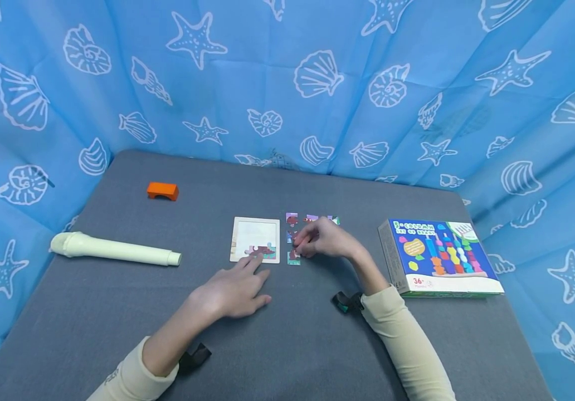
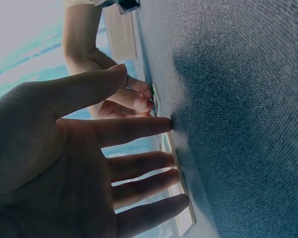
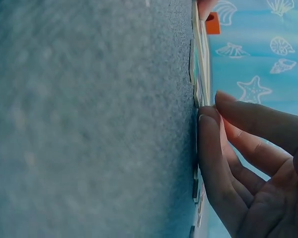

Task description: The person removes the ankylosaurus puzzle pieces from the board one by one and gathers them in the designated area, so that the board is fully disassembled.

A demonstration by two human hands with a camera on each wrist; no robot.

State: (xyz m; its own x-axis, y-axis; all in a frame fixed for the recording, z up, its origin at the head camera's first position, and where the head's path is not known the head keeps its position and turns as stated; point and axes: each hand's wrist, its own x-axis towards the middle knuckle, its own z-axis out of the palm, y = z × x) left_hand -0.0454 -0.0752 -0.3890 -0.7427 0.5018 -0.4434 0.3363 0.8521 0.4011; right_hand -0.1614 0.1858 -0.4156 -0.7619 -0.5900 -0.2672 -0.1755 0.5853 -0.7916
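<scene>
A square wooden puzzle tray (image 1: 234, 236) lies flat near the table's middle, with a few joined pieces (image 1: 262, 252) along its lower inside edge. My left hand (image 1: 232, 288) spreads its straight fingers toward that edge, fingertips right at the rim; in the left wrist view the thumb stands away from the fingers (image 2: 139, 166). Just right of the tray, loose picture pieces lie in rows, among them a corner piece (image 1: 292, 218). Over them my right hand (image 1: 325, 239) curls its fingers and pinches a puzzle piece at table level, mostly hidden by the fingertips (image 3: 209, 113).
A boxed bead set (image 1: 443, 256) lies at the right. At the left are a pale toy microphone (image 1: 117, 248) and, farther back, an orange arch block (image 1: 162, 190). A blue shell-patterned curtain (image 1: 267, 83) hangs behind the grey table (image 1: 287, 334).
</scene>
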